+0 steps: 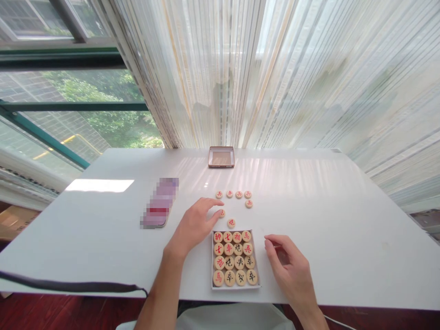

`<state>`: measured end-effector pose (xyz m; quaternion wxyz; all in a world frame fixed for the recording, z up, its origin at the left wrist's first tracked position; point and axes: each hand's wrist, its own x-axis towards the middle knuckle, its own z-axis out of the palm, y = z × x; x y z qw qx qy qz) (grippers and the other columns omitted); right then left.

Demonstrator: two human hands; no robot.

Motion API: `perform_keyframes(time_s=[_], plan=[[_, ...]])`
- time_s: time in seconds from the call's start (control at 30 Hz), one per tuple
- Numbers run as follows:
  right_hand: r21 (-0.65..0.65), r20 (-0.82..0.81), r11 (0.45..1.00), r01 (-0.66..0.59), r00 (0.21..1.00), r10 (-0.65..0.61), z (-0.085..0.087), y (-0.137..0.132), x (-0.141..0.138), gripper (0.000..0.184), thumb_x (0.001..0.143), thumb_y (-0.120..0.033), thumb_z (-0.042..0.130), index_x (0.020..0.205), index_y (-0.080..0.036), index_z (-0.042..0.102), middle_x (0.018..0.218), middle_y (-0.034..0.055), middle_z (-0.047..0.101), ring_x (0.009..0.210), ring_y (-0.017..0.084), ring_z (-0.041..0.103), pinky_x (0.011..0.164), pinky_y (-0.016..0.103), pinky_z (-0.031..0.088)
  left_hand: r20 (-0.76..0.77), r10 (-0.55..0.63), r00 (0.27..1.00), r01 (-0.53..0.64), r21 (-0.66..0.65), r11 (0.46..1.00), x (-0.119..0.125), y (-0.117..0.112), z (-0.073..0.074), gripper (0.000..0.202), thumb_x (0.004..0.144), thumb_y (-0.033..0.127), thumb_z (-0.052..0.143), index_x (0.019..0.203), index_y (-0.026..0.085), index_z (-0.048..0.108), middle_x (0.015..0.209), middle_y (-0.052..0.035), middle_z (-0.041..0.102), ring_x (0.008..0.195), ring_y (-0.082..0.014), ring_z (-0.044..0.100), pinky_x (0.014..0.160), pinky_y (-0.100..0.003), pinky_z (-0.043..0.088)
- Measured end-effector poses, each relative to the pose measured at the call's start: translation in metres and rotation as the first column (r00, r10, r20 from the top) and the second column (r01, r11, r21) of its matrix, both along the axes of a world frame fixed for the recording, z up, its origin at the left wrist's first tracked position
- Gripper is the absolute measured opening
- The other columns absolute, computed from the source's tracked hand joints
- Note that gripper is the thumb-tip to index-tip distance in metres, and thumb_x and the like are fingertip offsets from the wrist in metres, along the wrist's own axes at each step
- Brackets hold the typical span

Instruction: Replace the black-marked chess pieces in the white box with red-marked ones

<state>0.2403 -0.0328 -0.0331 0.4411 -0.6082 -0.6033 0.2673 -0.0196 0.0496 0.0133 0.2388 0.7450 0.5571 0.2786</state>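
On the table [343,220] lies the box [236,288] with four rows of pieces [228,249]. Behind it are seven loose pieces [231,223] and (near the curtain [220,114]) a tray [222,158]; to their left, the phone [161,201].

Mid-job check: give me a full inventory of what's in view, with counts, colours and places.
Open box: 1, white-walled, near table edge
Boxed pieces: 16, wood-coloured, 9 red-marked, 7 black-marked, inside
Loose pieces: 7, wood-coloured, red-marked, beyond box
Shallow tray: 1, brown-rimmed, far table edge
Pixelated flat item: 1, purplish, table left
Table: 1, white, centre
Strap: 1, black, near left
Cable: 1, white, lower right
Curtain: count unclear, pale striped, behind table
Window: 1, green-framed, left
Greenery: uncounted, green, outside
Floor: 1, dark red, below
Left hand: 1, bare, by a loose piece
Right hand: 1, bare, right of box
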Motion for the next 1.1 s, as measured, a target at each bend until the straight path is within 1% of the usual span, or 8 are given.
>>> perform_keyframes(time_s=[0.17, 0.37, 0.5, 0.6, 0.77, 0.87, 0.97, 1.1], plan=[[0.000, -0.020, 0.999, 0.033, 0.999, -0.033, 0.002, -0.002, -0.003, 0.018, 0.097, -0.038, 0.060, 0.097, -0.024, 0.070, 0.092, 0.0037, 0.074, 0.078, 0.020, 0.068, 0.072, 0.030, 0.056, -0.016, -0.028, 0.999, 0.027, -0.064, 0.998, -0.004, -0.001, -0.007, 0.023, 0.093, 0.028, 0.065, 0.117, 0.030, 0.068, 0.119, -0.0010, 0.070, 0.112, -0.0221, 0.066, 0.101, -0.039, 0.053], [0.031, -0.037, 0.998, 0.052, 0.998, -0.051, 0.002, -0.002, -0.004, 0.016, 0.096, -0.037, 0.062, 0.097, -0.024, 0.071, 0.091, 0.0030, 0.073, 0.078, 0.019, 0.067, 0.074, 0.030, 0.054, 0.010, -0.029, 1.000, 0.029, -0.051, 0.998, -0.003, 0.003, -0.016, 0.018, 0.093, 0.026, 0.065, 0.111, 0.028, 0.070, 0.112, -0.0014, 0.071, 0.106, -0.0212, 0.068, 0.098, -0.038, 0.054], [0.027, -0.043, 0.999, 0.019, 0.999, -0.018, -0.003, -0.004, -0.001, 0.013, 0.097, -0.034, 0.063, 0.100, -0.024, 0.070, 0.094, 0.0028, 0.073, 0.081, 0.019, 0.067, 0.076, 0.030, 0.054, 0.023, -0.006, 1.000, 0.006, 0.027, 1.000, -0.003, -0.002, -0.010, 0.023, 0.093, 0.024, 0.064, 0.115, 0.028, 0.067, 0.117, -0.0016, 0.071, 0.109, -0.0221, 0.067, 0.099, -0.040, 0.054], [0.042, -0.079, 0.999, -0.011, 0.997, 0.014, -0.002, -0.005, -0.004, 0.012, 0.097, -0.032, 0.062, 0.101, -0.024, 0.069, 0.095, 0.0032, 0.072, 0.085, 0.019, 0.067, 0.077, 0.030, 0.055, 0.133, 0.021, 0.991, -0.034, 0.090, 0.995, -0.001, -0.012, 0.001, 0.030, 0.093, 0.024, 0.066, 0.122, 0.028, 0.064, 0.120, -0.0023, 0.070, 0.105, -0.0204, 0.067, 0.096, -0.038, 0.055], [0.053, -0.157, 0.994, -0.097, 0.982, 0.104, 0.015, -0.005, -0.018, 0.010, 0.098, -0.030, 0.061, 0.100, -0.023, 0.069, 0.093, 0.0044, 0.071, 0.087, 0.021, 0.067, 0.078, 0.032, 0.056, 0.323, -0.015, 0.946, -0.024, 0.117, 0.993, 0.006, -0.037, 0.013, 0.036, 0.090, 0.023, 0.071, 0.125, 0.026, 0.062, 0.113, -0.0032, 0.071, 0.095, -0.0173, 0.067, 0.090, -0.034, 0.057], [0.060, -0.202, 0.987, -0.151, 0.966, 0.160, 0.029, -0.005, -0.027, 0.010, 0.099, -0.029, 0.061, 0.101, -0.023, 0.069, 0.094, 0.0056, 0.072, 0.088, 0.021, 0.068, 0.079, 0.032, 0.057, 0.372, -0.030, 0.928, -0.015, 0.116, 0.993, 0.011, -0.052, 0.013, 0.036, 0.089, 0.022, 0.072, 0.123, 0.026, 0.062, 0.109, -0.0022, 0.071, 0.092, -0.0159, 0.066, 0.088, -0.031, 0.056], [0.066, -0.251, 0.965, -0.256, 0.931, 0.264, 0.042, -0.006, -0.035, 0.014, 0.099, -0.028, 0.061, 0.110, -0.023, 0.068, 0.100, 0.0063, 0.072, 0.090, 0.021, 0.069, 0.082, 0.033, 0.058, 0.420, -0.071, 0.905, 0.024, 0.117, 0.993, 0.017, -0.066, 0.011, 0.033, 0.090, 0.018, 0.071, 0.120, 0.027, 0.063, 0.109, -0.0015, 0.070, 0.094, -0.0153, 0.066, 0.088, -0.029, 0.056], [0.053, -0.317, 0.935, -0.350, 0.882, 0.348, 0.049, -0.007, -0.043, 0.014, 0.098, -0.026, 0.064, 0.110, -0.023, 0.069, 0.101, 0.0058, 0.073, 0.091, 0.020, 0.071, 0.082, 0.031, 0.060, 0.463, -0.116, 0.879, 0.077, 0.102, 0.992, 0.021, -0.081, 0.009, 0.034, 0.088, 0.017, 0.073, 0.119, 0.028, 0.063, 0.109, -0.0008, 0.070, 0.098, -0.0155, 0.067, 0.090, -0.027, 0.055]])
